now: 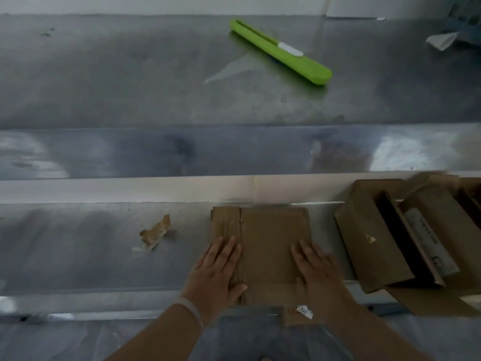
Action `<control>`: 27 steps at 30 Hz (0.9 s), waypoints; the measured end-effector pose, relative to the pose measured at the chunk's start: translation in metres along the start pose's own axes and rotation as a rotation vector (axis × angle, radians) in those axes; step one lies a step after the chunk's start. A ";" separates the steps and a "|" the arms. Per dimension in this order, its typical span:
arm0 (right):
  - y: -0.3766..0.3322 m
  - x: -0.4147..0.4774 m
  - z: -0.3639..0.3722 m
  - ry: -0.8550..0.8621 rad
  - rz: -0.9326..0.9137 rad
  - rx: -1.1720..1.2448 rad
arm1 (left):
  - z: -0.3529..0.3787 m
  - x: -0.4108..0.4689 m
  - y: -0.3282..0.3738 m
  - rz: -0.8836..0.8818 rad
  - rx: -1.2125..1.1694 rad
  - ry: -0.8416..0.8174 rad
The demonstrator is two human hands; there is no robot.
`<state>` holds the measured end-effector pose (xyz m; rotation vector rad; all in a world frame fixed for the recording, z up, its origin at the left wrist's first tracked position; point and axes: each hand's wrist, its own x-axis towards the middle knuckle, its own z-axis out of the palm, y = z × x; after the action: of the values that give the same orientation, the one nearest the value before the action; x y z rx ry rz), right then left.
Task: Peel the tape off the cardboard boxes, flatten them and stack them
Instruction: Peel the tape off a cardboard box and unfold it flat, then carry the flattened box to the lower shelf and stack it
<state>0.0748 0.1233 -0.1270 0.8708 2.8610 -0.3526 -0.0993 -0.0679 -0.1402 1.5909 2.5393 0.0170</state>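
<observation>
On steel table (104, 256), hands press flattened box (270, 238), green cutter (279, 52) beyond

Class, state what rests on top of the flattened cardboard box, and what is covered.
The left hand and the right hand lie flat on the flattened cardboard box. The cardboard beneath the palms is hidden, as is anything lying under it.

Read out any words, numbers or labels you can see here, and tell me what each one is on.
"639", handwritten, on the white sticker on the cardboard flap; anything after it is unclear.
White label inside the open box on the right: printed lines, too blurred to read.
Yellow sticker on that box: too small to read.
Green cutter: no text visible.
</observation>
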 end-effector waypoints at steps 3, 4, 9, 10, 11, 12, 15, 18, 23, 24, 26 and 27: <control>0.002 -0.002 0.014 0.015 -0.025 -0.042 | 0.006 0.001 -0.002 -0.008 -0.017 -0.007; 0.004 -0.001 0.018 0.013 -0.025 -0.062 | 0.007 0.002 -0.001 -0.019 -0.023 -0.008; 0.009 0.001 0.021 0.029 -0.034 -0.068 | 0.010 0.005 -0.004 -0.071 -0.167 0.033; 0.010 0.001 0.020 0.057 -0.040 -0.035 | 0.009 0.005 -0.003 -0.096 -0.220 0.053; 0.010 0.000 0.015 0.086 -0.028 0.018 | 0.005 0.004 -0.001 -0.135 -0.283 0.075; 0.011 0.001 0.010 0.140 0.000 0.054 | 0.002 0.003 0.001 -0.190 -0.342 0.089; 0.016 0.004 -0.005 0.070 0.214 0.095 | -0.011 -0.007 0.009 -0.466 -0.381 0.171; 0.017 0.004 -0.010 0.014 0.313 0.133 | -0.020 -0.017 0.012 -0.666 -0.449 0.105; 0.021 0.005 -0.007 -0.099 0.375 0.340 | -0.020 -0.027 0.013 -0.785 -0.611 -0.019; 0.022 0.006 -0.006 -0.118 0.383 0.401 | -0.019 -0.030 0.012 -0.803 -0.629 -0.028; 0.021 0.006 -0.004 -0.139 0.384 0.502 | -0.015 -0.038 0.012 -0.844 -0.703 -0.039; 0.019 0.005 -0.006 -0.148 0.371 0.538 | -0.013 -0.043 0.012 -0.863 -0.742 -0.030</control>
<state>0.0808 0.1428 -0.1252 1.3607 2.4213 -1.1084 -0.0716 -0.1003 -0.1212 0.2038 2.5046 0.7161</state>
